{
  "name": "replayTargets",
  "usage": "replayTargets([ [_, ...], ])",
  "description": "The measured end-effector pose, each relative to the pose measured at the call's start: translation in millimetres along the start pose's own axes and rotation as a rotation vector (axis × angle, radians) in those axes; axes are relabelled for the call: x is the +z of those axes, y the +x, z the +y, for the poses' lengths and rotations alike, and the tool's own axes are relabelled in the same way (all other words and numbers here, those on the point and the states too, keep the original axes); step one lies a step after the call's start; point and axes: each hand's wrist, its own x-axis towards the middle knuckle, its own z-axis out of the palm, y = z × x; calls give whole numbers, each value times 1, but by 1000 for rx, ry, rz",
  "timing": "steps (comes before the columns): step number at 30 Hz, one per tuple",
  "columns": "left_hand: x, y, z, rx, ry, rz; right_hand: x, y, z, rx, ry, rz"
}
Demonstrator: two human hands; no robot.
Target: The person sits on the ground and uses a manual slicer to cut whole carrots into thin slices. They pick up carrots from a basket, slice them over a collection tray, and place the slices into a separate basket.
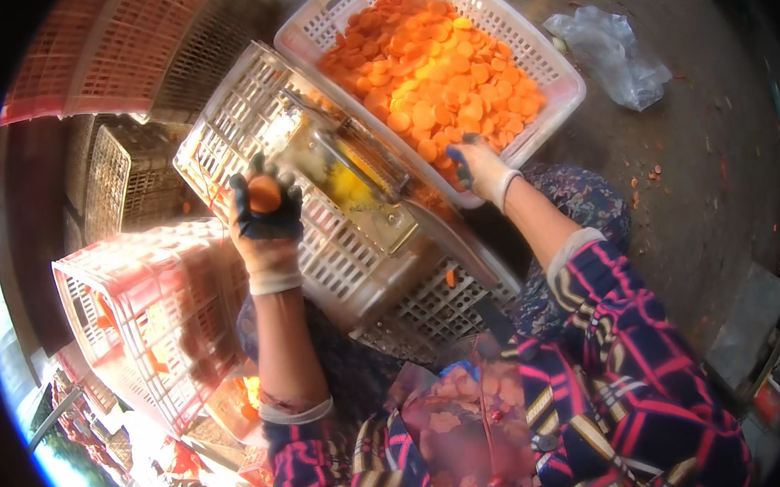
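Note:
My left hand (265, 209), in a dark-palmed work glove, is turned palm up and holds a round orange carrot piece (264, 194). Gloved too, my right hand (481, 165) reaches over the near edge of a white plastic crate (545, 114) heaped with orange carrot slices (445, 74); its fingertips are by the slices, and whether they grip any cannot be told. Between my hands, a metal slicing machine (381, 223) with a bar handle and something yellow inside rests on an upturned-looking pale plastic crate (336, 261).
A pink and white crate (156, 324) with orange pieces inside stands at the left, with a brownish crate (110, 176) behind it. Stacked red crates (107, 53) fill the upper left. A clear plastic bag (612, 54) and small orange scraps (635, 190) lie on the floor at right.

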Motion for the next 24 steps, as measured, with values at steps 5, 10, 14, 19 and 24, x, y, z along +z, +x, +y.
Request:
replayTargets([
  [5, 6, -1, 5, -6, 22, 129, 26, 55, 26, -112, -491, 90],
  [10, 6, -9, 7, 33, -1, 193, 33, 122, -67, 570, 939, 462],
  [14, 21, 6, 11, 10, 24, 165, -20, 138, -51, 66, 287, 382],
  [19, 18, 2, 10, 15, 20, 202, 0, 82, -68, 152, -686, 319],
  [24, 13, 5, 10, -19, -8, 155, 17, 45, -76, 63, -1316, -253],
])
